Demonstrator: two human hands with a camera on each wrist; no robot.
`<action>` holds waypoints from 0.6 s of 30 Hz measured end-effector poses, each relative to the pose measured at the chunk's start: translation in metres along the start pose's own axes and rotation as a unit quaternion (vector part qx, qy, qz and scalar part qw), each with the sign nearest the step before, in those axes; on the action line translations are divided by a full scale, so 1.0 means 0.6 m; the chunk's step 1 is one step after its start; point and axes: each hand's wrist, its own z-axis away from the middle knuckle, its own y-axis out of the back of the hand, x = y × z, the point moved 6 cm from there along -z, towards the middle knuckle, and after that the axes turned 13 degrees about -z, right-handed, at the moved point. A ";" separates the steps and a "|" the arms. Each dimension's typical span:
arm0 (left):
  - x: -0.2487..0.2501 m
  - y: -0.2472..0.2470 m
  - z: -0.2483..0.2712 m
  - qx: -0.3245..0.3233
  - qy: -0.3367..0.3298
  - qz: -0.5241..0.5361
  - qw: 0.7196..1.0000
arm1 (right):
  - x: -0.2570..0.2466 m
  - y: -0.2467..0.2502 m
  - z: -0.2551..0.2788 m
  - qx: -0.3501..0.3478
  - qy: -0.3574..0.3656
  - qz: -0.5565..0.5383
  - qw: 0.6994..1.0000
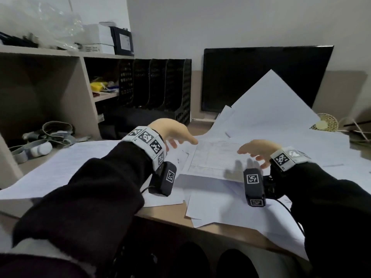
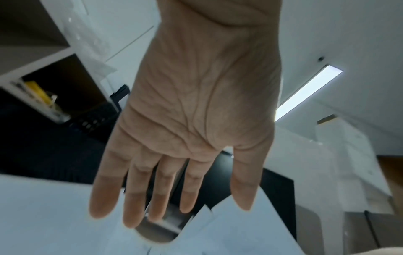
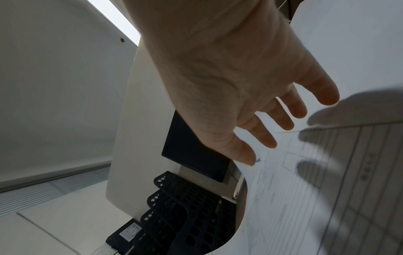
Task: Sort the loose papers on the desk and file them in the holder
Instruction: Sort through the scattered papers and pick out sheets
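Loose white papers (image 1: 261, 137) lie scattered over the desk, one large sheet (image 1: 271, 101) propped up against the monitor. A printed form with a table (image 1: 216, 155) lies between my hands. My left hand (image 1: 176, 135) hovers just above the papers with fingers straight, palm down, holding nothing (image 2: 174, 198). My right hand (image 1: 255, 153) hovers over the form, fingers spread, casting a shadow on it (image 3: 294, 120). The black mesh file holder (image 1: 160, 87) with several slots stands at the back, left of the monitor (image 3: 185, 215).
A black monitor (image 1: 265, 77) leans on the back wall. A beige shelf unit (image 1: 84, 81) stands at the left with yellow items and boxes. Grey straps and a white device (image 1: 40, 145) lie at the left. A woven round object (image 1: 325, 123) sits far right. The desk's front edge (image 1: 170, 215) is near me.
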 end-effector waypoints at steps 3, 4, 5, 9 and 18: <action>0.029 -0.030 -0.039 -0.043 0.028 -0.012 0.999 | 0.024 0.011 -0.006 -0.003 -0.009 -0.011 1.000; 0.038 -0.036 -0.050 -0.052 0.035 -0.025 0.998 | 0.032 0.014 -0.010 -0.003 -0.011 -0.013 1.000; 0.045 -0.039 -0.060 -0.053 0.044 -0.033 0.997 | 0.038 0.016 -0.015 -0.008 -0.014 -0.015 1.000; 0.054 -0.047 -0.098 -0.033 0.086 -0.054 0.994 | 0.059 0.012 -0.032 -0.059 -0.010 -0.028 0.998; 0.050 -0.043 -0.147 0.052 0.105 0.052 0.992 | 0.087 0.022 -0.051 -0.124 -0.009 -0.108 0.986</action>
